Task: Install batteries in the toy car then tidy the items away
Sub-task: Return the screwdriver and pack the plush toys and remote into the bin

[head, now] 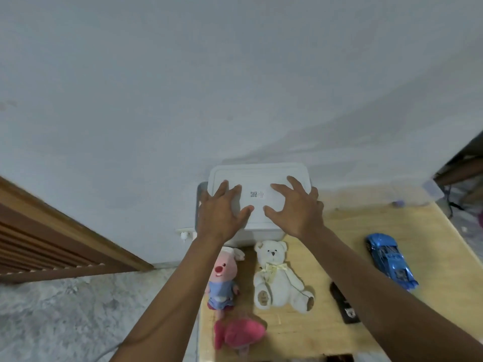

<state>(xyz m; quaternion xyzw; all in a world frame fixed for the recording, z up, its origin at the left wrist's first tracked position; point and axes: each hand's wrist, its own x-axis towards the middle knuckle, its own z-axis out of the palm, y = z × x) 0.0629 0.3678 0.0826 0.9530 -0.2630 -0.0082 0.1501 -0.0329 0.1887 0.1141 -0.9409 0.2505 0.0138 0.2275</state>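
A white storage box (264,233) with its white lid (258,173) on stands at the back of the wooden table (428,246), against the wall. My left hand (222,212) lies on the lid's left side with fingers spread. My right hand (295,207) rests on the lid's right side, fingers spread and slightly bent. A blue toy car (390,259) lies on the table to the right. A black remote control (345,304) lies near my right forearm, partly hidden by it.
In front of the box lie a white teddy bear (277,278), a pink and blue plush animal (223,280) and a pink plush toy (240,333). A wooden louvred door (52,239) is at the left. Grey floor (78,314) lies beyond the table's left edge.
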